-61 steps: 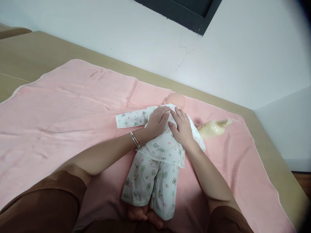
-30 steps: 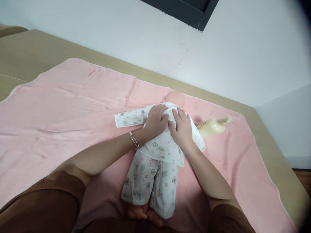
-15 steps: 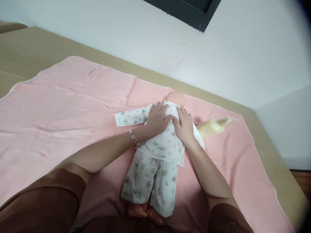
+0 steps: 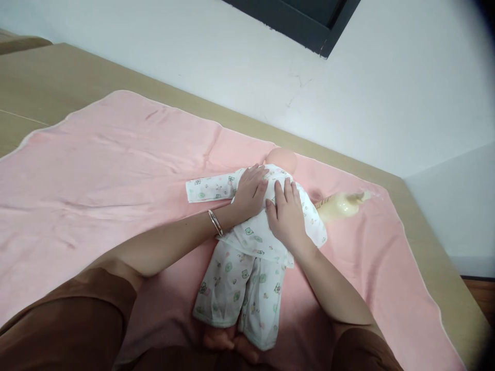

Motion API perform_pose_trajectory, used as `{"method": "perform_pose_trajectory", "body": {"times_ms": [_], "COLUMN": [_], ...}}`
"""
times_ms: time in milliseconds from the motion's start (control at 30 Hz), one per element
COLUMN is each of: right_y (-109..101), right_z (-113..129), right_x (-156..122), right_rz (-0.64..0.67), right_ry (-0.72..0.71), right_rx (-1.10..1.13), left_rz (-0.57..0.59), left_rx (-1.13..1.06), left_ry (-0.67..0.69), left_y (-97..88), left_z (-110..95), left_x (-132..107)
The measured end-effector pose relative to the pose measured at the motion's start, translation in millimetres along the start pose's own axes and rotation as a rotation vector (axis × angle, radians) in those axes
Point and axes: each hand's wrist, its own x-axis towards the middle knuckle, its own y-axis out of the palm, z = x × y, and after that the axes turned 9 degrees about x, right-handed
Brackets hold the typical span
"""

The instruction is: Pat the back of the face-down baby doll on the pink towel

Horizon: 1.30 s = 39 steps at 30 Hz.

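Note:
A baby doll [image 4: 281, 159] lies on a pink blanket [image 4: 154, 139], its head toward the wall and its feet toward me. It is dressed in a white printed top [image 4: 253, 234] and matching trousers [image 4: 222, 288]. My left hand [image 4: 249, 193] rests flat on the left side of the top's chest, fingers stretched out; a bangle [image 4: 215, 222] circles that wrist. Over the right side of the chest lies my right hand [image 4: 286, 214], fingers spread on the cloth. One sleeve [image 4: 211, 188] extends flat to the left. The doll's face cannot be made out.
To the right of the doll, a pale yellow bottle with a pump [image 4: 342, 204] lies on the blanket. The blanket covers a wooden table [image 4: 93, 64] set against a white wall [image 4: 174, 46]. A dark frame [image 4: 305, 26] is on the wall.
My right hand has slid slightly down and toward the middle of the chest. The fingers of my left hand lie closer together. The view has shifted a little.

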Motion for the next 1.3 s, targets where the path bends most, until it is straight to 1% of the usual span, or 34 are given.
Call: {"method": "perform_pose_trajectory", "body": {"times_ms": [100, 233, 300, 533, 667, 767, 867, 967, 1033, 1100, 1133, 1200, 1300], "right_y": [-1, -2, -2, 0, 0, -1, -3, -3, -3, -4, -5, -7, -10], "right_z": [-2, -4, -6, -13, -25, -32, -30, -16, -4, 2, 2, -6, -30], "right_x": [2, 4, 5, 10, 19, 26, 26, 14, 3, -2, -2, 5, 25], "right_rz": [0.01, 0.017, 0.023, 0.018, -0.009, -0.039, -0.045, -0.011, 0.025, 0.048, 0.054, 0.051, 0.017], "right_ry": [0.008, 0.008, 0.005, 0.003, 0.024, 0.036, 0.045, 0.081, 0.052, -0.01, -0.031, -0.019, 0.088], "right_rx": [0.008, 0.015, 0.031, 0.071, 0.096, 0.108, 0.09, 0.039, -0.008, -0.04, -0.043, -0.02, 0.04], "left_rz": [0.068, 0.219, 0.248, 0.251, 0.252, 0.231, 0.163, 0.057, -0.026, -0.076, -0.077, -0.034, 0.084], "left_rx": [0.082, 0.203, 0.229, 0.266, 0.315, 0.321, 0.303, 0.301, 0.304, 0.289, 0.28, 0.283, 0.355], "left_ry": [0.01, 0.025, 0.019, 0.021, 0.036, 0.053, 0.11, 0.191, 0.247, 0.287, 0.285, 0.217, 0.086], "left_y": [-0.5, -3.3, -5.0, -7.6, -5.3, -2.9, -3.3, -6.7, -9.0, -10.2, -10.2, -9.3, -8.1], "left_z": [-2, -7, -9, -12, -10, -7, -7, -8, -8, -8, -8, -8, -11], "left_x": [2, 7, 9, 9, 9, 10, 9, 6, 3, 0, 0, 1, 4]}}
